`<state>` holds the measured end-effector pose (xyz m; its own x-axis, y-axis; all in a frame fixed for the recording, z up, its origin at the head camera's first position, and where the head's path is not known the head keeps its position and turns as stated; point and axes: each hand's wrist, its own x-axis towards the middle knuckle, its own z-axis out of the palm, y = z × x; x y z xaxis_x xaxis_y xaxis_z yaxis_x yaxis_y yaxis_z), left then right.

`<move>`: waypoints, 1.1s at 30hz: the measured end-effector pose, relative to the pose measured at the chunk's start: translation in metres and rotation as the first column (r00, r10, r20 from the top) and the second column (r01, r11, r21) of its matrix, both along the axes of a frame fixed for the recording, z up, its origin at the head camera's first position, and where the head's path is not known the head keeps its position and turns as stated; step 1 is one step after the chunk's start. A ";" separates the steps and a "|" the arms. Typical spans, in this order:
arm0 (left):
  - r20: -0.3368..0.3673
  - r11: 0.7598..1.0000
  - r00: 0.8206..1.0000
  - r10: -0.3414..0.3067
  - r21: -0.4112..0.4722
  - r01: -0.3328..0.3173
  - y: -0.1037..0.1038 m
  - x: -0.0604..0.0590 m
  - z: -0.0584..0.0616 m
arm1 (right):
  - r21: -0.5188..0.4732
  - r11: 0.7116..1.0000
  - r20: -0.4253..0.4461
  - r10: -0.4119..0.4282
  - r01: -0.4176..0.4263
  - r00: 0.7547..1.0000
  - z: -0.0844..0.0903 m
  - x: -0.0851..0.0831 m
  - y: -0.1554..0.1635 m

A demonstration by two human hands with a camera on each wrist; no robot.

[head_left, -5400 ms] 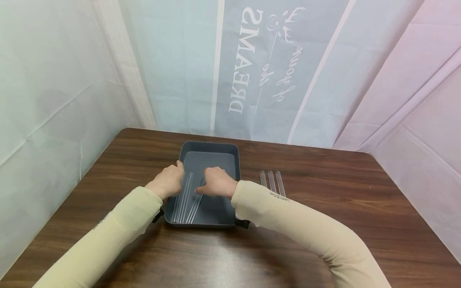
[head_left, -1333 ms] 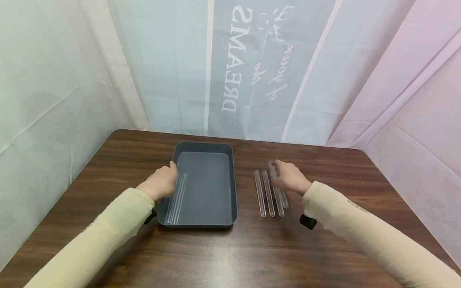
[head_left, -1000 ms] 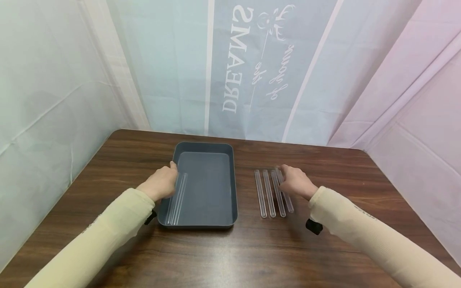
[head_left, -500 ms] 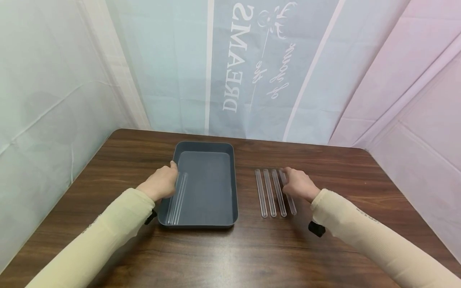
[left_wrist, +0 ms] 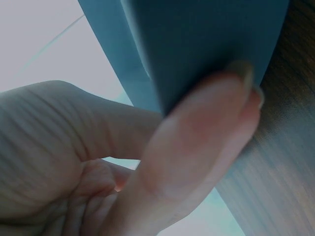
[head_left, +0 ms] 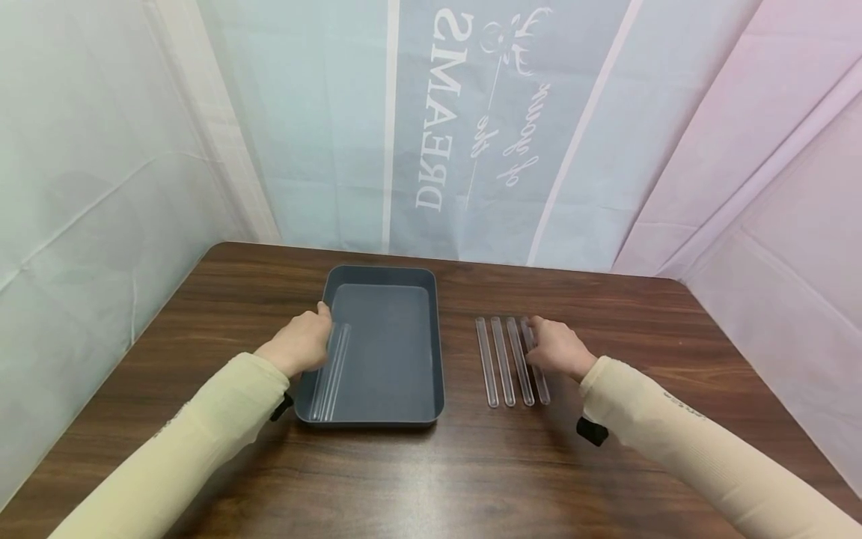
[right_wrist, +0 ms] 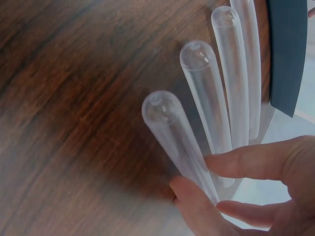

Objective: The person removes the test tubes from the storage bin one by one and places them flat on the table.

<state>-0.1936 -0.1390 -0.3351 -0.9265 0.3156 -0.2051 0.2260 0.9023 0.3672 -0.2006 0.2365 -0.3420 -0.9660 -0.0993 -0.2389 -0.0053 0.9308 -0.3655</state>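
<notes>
A dark grey tray (head_left: 439,352) lies on the wooden table (head_left: 431,464). My left hand (head_left: 303,343) grips its left rim, with the thumb (left_wrist: 197,142) pressed on the tray wall (left_wrist: 206,39). Two clear test tubes (head_left: 334,367) lie inside the tray along that side. To the right of the tray, several clear tubes (head_left: 501,363) lie side by side on the wood. My right hand (head_left: 555,346) rests on the rightmost tube (head_left: 542,389). In the right wrist view, thumb and fingers pinch this tube (right_wrist: 172,128) beside the others (right_wrist: 211,93).
Pale fabric sheets (head_left: 471,135) with mirrored lettering close off the table at the back and on both sides. Black wrist straps (head_left: 591,430) show under both sleeves. Bare wood lies in front of the tray and to the right of the tubes.
My right hand took a tube out of the tray, carried it right and laid it beside the three on the table, then drew it parallel. The left hand has stayed on the rim.
</notes>
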 end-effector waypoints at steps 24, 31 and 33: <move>0.025 1.000 1.000 0.010 -0.001 -0.010 -0.002 -0.002 0.001 | 0.075 0.993 -0.047 0.096 -0.092 0.994 0.027 -0.002 -0.019; 0.036 1.000 0.999 0.019 -0.010 -0.018 -0.001 -0.003 0.001 | 0.023 0.989 -0.073 0.144 -0.143 0.987 0.036 -0.001 -0.045; 0.036 1.000 0.999 0.017 -0.009 -0.017 -0.001 -0.003 0.001 | 0.006 0.984 -0.089 0.176 -0.177 0.980 0.037 0.000 -0.055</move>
